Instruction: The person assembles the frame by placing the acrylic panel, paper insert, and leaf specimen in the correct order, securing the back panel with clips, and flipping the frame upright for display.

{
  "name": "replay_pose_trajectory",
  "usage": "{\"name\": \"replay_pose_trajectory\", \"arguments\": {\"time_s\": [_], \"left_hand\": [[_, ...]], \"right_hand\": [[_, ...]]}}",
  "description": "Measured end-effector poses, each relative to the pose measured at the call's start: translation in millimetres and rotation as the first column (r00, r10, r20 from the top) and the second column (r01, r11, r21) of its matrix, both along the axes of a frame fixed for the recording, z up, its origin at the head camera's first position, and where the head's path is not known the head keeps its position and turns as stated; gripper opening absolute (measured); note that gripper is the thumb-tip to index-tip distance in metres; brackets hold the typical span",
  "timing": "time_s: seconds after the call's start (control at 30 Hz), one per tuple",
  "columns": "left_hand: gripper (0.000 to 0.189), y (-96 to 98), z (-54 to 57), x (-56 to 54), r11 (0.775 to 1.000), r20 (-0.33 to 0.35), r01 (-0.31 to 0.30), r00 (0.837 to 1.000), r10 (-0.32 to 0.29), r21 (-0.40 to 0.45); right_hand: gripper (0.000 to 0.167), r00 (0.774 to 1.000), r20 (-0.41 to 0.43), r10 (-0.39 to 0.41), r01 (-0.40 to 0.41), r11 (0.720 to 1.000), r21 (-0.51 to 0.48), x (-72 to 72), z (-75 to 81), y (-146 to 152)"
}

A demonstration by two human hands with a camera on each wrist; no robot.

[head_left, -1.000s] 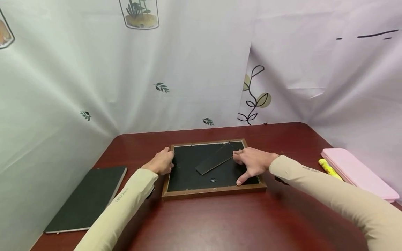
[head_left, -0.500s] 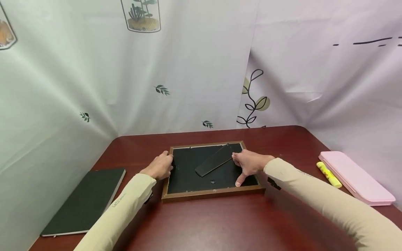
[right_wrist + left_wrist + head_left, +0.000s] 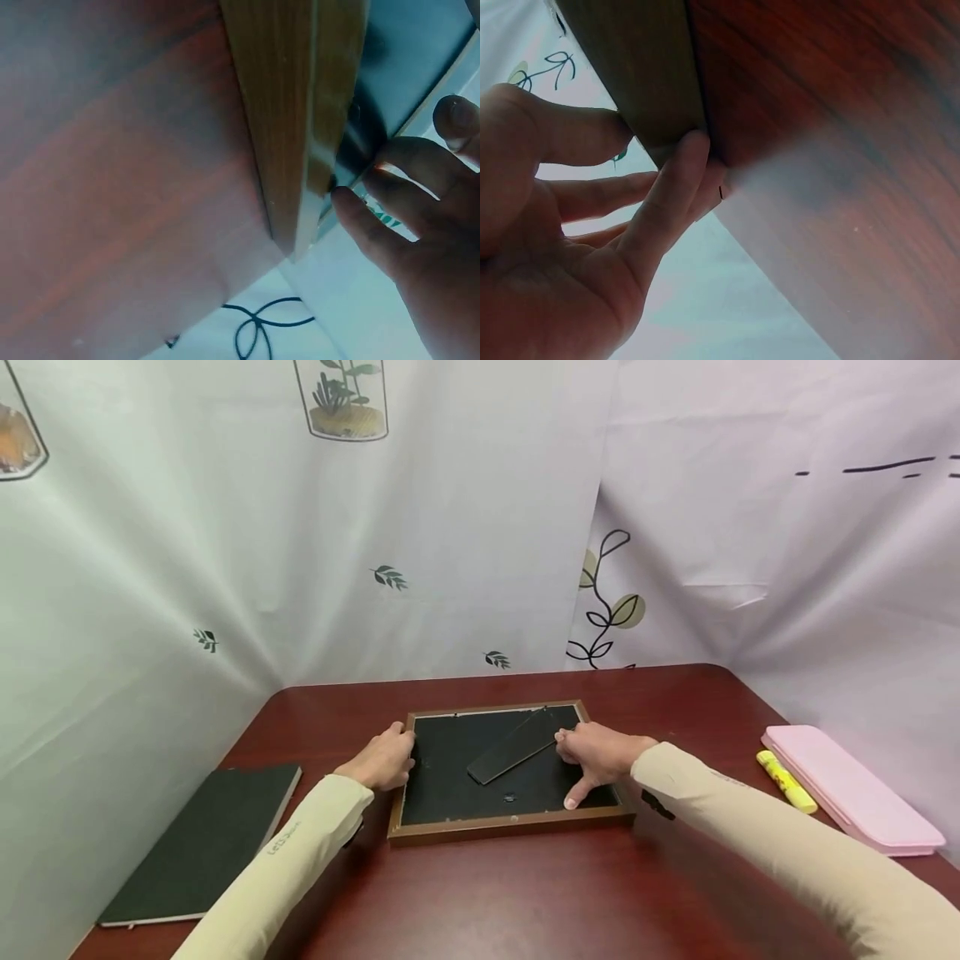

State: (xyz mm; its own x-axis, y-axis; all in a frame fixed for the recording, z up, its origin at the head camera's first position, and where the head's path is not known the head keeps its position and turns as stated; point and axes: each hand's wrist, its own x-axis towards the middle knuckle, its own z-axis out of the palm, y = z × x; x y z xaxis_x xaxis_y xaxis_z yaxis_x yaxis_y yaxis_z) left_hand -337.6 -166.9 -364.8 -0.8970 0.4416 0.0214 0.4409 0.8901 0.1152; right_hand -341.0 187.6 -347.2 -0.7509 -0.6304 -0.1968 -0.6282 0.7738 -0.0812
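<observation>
A brown picture frame (image 3: 498, 830) lies back side up on the table, its black backing (image 3: 442, 785) showing. A slim black easel stand (image 3: 510, 753) slants across that backing. At the frame's left side, my left hand (image 3: 381, 762) grips the edge; the left wrist view has the thumb on one side of the rail (image 3: 641, 67) and fingertips on the other. My right hand (image 3: 603, 753) rests over the right part of the backing, thumb spread toward the near rail. Fingertips of the right hand (image 3: 427, 202) touch down by the rail's inner edge in the right wrist view.
To the left lies a dark-covered notebook (image 3: 206, 843). A pink case (image 3: 855, 789) and a yellow printed tube-shaped stick (image 3: 786, 782) lie on the right of the red-brown table (image 3: 495, 902). Printed white cloth (image 3: 480, 527) hangs behind and along both sides.
The head view has shifted slightly, and more of the yellow stick shows past the right sleeve. Both hands stay at the frame with hardly any movement.
</observation>
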Motion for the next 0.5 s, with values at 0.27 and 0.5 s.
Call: {"name": "replay_pose_trajectory", "arguments": {"time_s": [0.27, 0.5], "left_hand": [[0.046, 3.5, 1.5, -0.7, 0.999, 0.034, -0.028, 0.999, 0.029, -0.043], [0.053, 3.1, 2.8, -1.3, 0.997, 0.043, -0.047, 0.998, 0.049, -0.061]], "right_hand": [[0.062, 0.999, 0.049, -0.008, 0.003, 0.996, 0.090, -9.6, 13.5, -11], [0.058, 0.995, 0.088, -0.041, 0.032, 0.994, 0.104, -9.0, 16.8, -17]]}}
